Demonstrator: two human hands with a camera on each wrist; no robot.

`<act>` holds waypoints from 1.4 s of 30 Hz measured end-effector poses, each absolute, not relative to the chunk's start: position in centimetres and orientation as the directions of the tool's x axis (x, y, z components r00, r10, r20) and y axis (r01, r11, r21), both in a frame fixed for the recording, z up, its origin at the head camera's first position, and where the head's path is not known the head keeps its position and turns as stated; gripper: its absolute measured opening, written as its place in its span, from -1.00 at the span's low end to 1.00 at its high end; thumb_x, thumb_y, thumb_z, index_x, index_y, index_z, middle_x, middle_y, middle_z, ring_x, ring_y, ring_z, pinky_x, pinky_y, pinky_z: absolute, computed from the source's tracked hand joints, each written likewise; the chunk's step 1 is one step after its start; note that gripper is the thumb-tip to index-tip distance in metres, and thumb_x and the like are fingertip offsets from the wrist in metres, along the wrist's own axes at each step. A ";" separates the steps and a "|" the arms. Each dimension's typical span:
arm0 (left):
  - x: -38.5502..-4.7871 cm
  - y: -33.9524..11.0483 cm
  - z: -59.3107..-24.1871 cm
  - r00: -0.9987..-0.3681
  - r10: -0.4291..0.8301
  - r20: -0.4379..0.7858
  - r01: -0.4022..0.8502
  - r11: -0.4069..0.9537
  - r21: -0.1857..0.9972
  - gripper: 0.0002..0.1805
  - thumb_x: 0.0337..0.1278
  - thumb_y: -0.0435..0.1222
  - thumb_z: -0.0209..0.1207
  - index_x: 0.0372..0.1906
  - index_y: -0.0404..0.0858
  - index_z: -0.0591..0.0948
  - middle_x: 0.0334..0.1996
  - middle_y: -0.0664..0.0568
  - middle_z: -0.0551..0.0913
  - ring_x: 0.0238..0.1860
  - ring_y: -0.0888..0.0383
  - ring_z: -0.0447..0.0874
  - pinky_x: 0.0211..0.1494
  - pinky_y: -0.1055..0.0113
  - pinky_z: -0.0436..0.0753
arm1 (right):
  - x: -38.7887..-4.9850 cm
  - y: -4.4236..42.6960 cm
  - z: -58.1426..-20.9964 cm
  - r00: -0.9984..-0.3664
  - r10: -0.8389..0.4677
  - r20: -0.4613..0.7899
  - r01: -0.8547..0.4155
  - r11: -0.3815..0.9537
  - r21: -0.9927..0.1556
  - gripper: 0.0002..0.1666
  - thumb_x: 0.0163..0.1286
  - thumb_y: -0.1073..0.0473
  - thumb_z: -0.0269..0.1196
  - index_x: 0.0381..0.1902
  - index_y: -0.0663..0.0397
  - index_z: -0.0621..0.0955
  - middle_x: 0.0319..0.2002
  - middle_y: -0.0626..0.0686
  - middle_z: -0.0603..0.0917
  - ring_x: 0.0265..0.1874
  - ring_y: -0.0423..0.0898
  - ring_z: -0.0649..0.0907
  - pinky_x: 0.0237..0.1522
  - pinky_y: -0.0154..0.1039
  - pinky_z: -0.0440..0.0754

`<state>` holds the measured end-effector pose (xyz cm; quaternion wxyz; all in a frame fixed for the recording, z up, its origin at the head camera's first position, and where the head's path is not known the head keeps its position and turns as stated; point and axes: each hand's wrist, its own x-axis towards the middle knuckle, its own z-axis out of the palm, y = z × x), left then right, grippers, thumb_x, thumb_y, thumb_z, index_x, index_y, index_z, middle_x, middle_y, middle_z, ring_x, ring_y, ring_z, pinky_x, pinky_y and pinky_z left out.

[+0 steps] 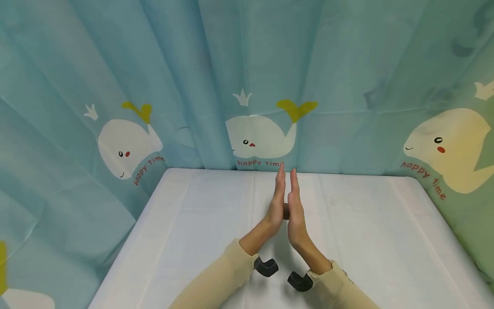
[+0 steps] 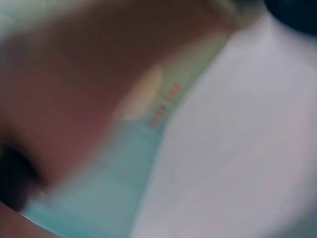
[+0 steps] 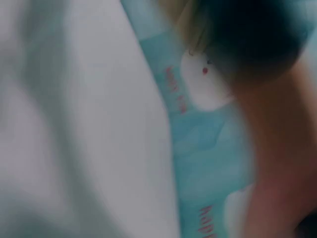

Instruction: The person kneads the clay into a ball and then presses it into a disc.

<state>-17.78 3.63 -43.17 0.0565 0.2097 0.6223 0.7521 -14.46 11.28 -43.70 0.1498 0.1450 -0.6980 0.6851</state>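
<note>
Brown object [image 1: 286,211] part-hidden between hands [image 1: 275,209] [image 1: 296,218]; curtain [image 1: 339,81] behind

Dark brown object [image 1: 286,211], white table [image 1: 366,223], whale-patterned blue-green curtain [image 1: 347,56]

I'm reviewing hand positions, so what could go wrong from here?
The dark object sits between the left hand and the right hand, whose fingers are straight, not curled round it, so it might slip toward the white table if they part. In the head view the hands hide part of it, so a shift could go unnoticed.
</note>
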 end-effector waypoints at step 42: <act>-16.5 4.2 -42.3 -0.876 0.447 0.183 -0.051 -0.463 0.885 -0.30 0.61 0.20 -0.57 0.67 0.14 -0.35 0.68 0.07 -0.30 0.65 0.09 -0.33 0.64 0.00 -0.20 | -15.3 12.4 -40.2 -0.829 -0.016 0.560 -0.557 0.129 -0.821 -0.24 0.68 -0.27 -0.43 0.70 -0.20 -0.12 0.68 -0.11 -0.18 0.63 -0.04 -0.26 0.54 0.18 -0.41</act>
